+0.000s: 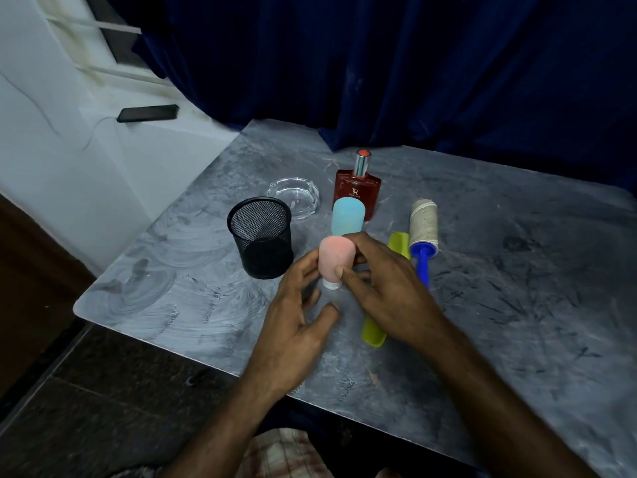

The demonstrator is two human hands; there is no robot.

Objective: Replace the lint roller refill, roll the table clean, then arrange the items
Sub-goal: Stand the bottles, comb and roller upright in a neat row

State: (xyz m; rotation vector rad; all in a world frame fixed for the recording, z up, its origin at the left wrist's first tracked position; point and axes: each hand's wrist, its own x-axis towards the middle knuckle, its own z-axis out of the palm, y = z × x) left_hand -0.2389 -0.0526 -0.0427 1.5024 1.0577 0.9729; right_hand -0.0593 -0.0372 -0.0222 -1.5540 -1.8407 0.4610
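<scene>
A pink squeeze bottle (334, 262) stands cap-down on the grey marble table (517, 270), and my right hand (382, 284) is shut on it with thumb and fingers. My left hand (303, 305) hovers beside the bottle with fingers spread, its fingertips near the bottle's left side. Just behind stands a blue squeeze bottle (347, 215). The lint roller (423, 232), with a blue handle and a dirty grey-white roll, lies to the right. A yellow-green comb (374, 334) lies partly under my right hand.
A black mesh cup (262, 236) stands left of the bottles. Behind it sit a clear glass ashtray (294, 198) and a red perfume bottle (358, 191). A dark phone (148, 113) lies on the window ledge. A dark blue curtain hangs behind the table.
</scene>
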